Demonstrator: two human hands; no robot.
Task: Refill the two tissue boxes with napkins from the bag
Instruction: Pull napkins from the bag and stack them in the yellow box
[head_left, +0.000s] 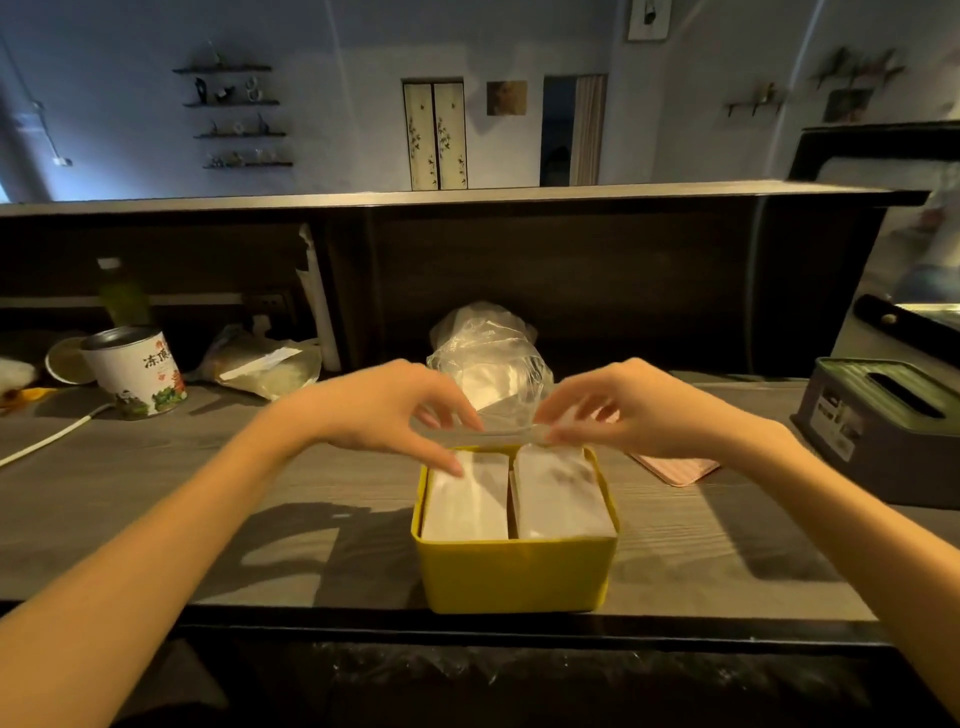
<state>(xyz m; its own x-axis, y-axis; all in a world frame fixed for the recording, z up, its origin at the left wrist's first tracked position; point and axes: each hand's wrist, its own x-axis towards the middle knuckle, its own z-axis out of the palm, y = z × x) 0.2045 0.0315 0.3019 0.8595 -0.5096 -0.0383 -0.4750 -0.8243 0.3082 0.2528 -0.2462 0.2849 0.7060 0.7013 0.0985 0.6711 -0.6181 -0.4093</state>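
An open yellow tissue box (514, 571) stands at the near edge of the counter with two white napkin stacks (467, 501) side by side inside it. Right behind it is the clear plastic bag (488, 364) with white napkins in it. My left hand (384, 410) and my right hand (628, 410) hover over the box's far rim. Each pinches one end of a clear plastic edge (509, 430) stretched between them, which seems to belong to the bag. A grey tissue box (878, 436) with a slotted lid stands at the right.
A pink flat lid (675, 470) lies right of the yellow box. At the left are a tea tin (137, 371), a white cable (47, 439) and a crumpled packet (260, 366). A dark raised counter wall (571, 280) closes the back.
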